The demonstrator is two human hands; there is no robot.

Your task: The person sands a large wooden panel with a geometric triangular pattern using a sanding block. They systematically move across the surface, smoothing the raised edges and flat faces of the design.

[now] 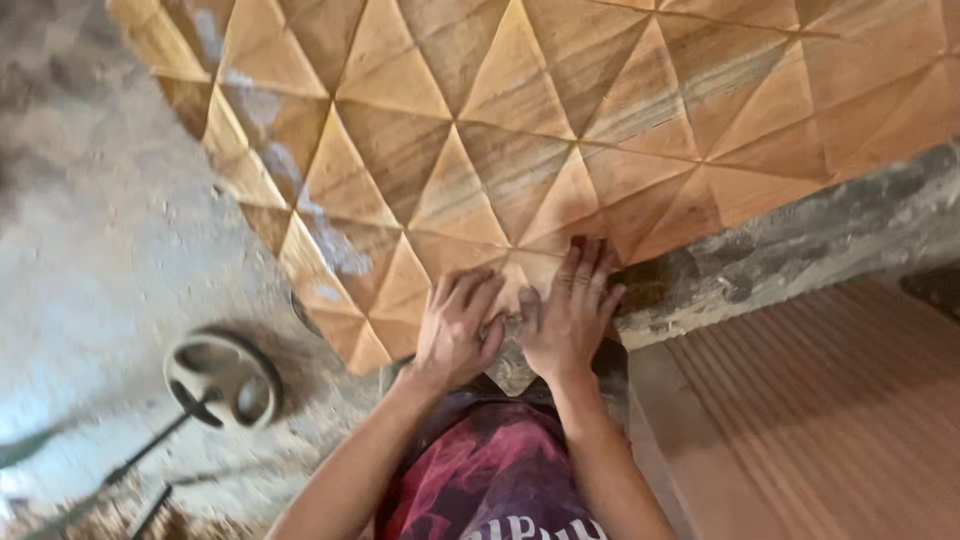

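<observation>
Pressing both palms side by side, I rest my left hand (457, 325) and my right hand (571, 315) on the near edge of a carved wooden panel (520, 130). My fingers lie flat and spread, gripping nothing that I can make out, with the thumbs almost meeting. Raised triangular facets in tan and grey-brown wood cover the panel, which stretches away from me. A rough grey ledge (800, 250) runs under its right edge, and a ribbed reddish-brown board (830, 420) lies nearer on the right. To my left, a round dark metal wheel (222, 378) sits on the dusty concrete floor (90, 250).
</observation>
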